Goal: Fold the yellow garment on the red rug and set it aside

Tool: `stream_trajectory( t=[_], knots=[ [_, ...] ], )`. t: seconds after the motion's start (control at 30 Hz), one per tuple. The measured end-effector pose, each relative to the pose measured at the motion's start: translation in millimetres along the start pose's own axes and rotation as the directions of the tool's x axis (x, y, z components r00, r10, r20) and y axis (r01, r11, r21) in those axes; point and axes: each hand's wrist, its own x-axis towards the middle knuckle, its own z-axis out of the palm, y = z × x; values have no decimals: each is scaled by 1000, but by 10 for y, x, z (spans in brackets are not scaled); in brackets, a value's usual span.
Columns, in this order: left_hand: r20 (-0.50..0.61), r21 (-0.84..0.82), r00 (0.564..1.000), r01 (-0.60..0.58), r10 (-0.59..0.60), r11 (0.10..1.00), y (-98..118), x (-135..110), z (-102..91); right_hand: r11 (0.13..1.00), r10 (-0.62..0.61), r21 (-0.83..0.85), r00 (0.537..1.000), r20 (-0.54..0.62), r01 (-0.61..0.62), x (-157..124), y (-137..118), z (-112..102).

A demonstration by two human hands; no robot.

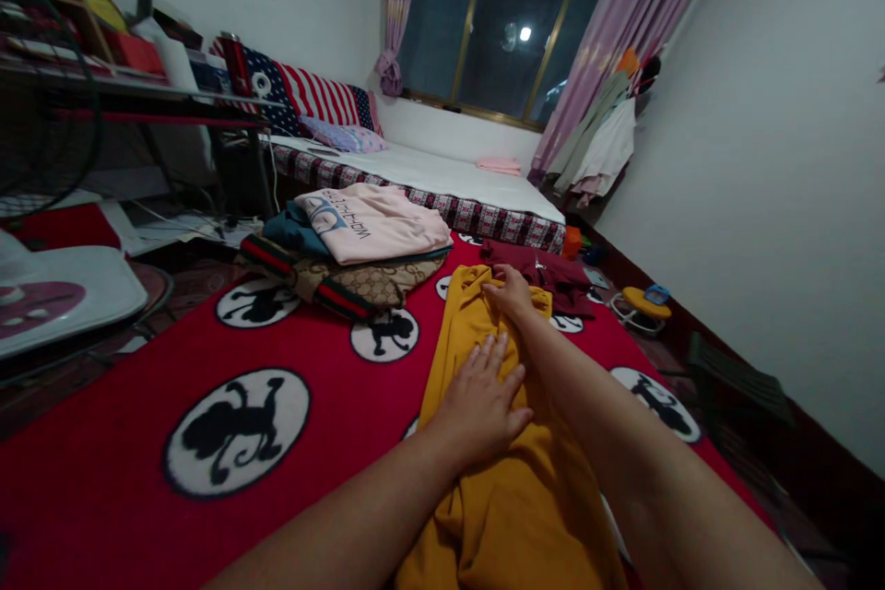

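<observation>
A long mustard-yellow garment [522,507] lies stretched away from me over a red blanket; its exact kind is unclear. My left hand [480,401] rests flat on the middle of it, fingers spread and palm down. Farther along, at the far end, my right hand [512,295] has its fingers curled on the bunched fabric. Just beyond that hand, a folded maroon garment [532,265] with a zip lies on the blanket. To the left sits a stack of clothes, with a pale pink printed top [380,221] above a brown patterned garment [373,281].
The red blanket [117,470] has round black-and-white monkey prints. Behind it stands a bed [442,171] under a window. A cluttered desk [186,106] and a white chair [103,290] are at left. A yellow-topped stool [646,302] stands by the right wall.
</observation>
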Motion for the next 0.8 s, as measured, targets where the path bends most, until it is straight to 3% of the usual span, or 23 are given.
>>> stream_trajectory(
  t=[0.13, 0.27, 0.4, 0.5, 0.63, 0.73, 0.8],
  knots=[
    [20, -6, 1000, 7, -7, 1000, -1, 7, 13, 1000, -21, 16, 998, 58, 20, 180, -99, 144],
    [28, -26, 1000, 12, -12, 1000, 1, 6, 22, 997, 49, -62, 992, 115, -42, 308, -183, 241],
    [13, -44, 1000, -3, 3, 999, -7, 11, 10, 983, 124, -154, 978, 167, -98, 348, -270, 302],
    [22, -44, 1000, -2, 3, 999, -18, 24, -15, 982, 112, -174, 972, 209, -76, 304, -331, 274],
    [62, -31, 997, 41, -39, 999, -25, 41, -38, 993, 33, -116, 972, 233, -6, 96, -328, 62],
    [39, -8, 998, 43, -43, 999, -23, 45, -47, 988, -65, 147, 993, 102, 50, -259, -213, -237],
    [25, 0, 999, 35, -35, 999, -19, 45, -58, 938, -116, 329, 993, -15, 114, -619, -111, -499]
  ],
)
